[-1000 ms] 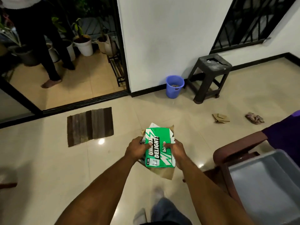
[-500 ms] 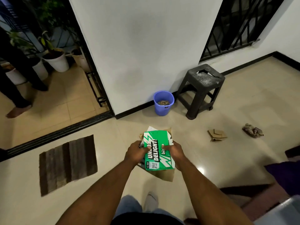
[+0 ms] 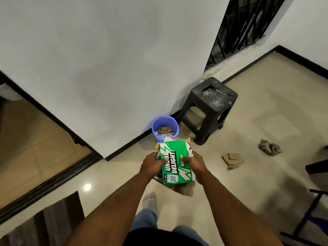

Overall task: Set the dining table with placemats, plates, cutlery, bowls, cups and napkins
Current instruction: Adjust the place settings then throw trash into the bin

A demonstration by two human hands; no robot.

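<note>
A white wall [image 3: 106, 68] fills the upper part of the view, meeting a glossy cream tiled floor [image 3: 248, 174] along a black skirting. At upper right is a window with black bars [image 3: 245, 27]. A striped brown mat [image 3: 49, 222] lies on the floor at lower left. A dark plastic stool [image 3: 211, 105] stands against the wall, and just beside it, to its left, sits a blue bin [image 3: 165, 128] with crumpled waste inside. In front of the bin, held above the floor, is a green cardboard box [image 3: 175, 164] printed with white lettering, stacked on brown paper and other flattened packaging. The left hand [image 3: 152, 164] grips the stack's left edge, thumb on top; the right hand [image 3: 193, 162] grips the right edge, fingers [image 3: 184, 158] curled over the box. Folded cardboard scraps [image 3: 232, 160] and a crumpled wrapper [image 3: 269, 147] lie on the floor to the right, apart from each other.
</note>
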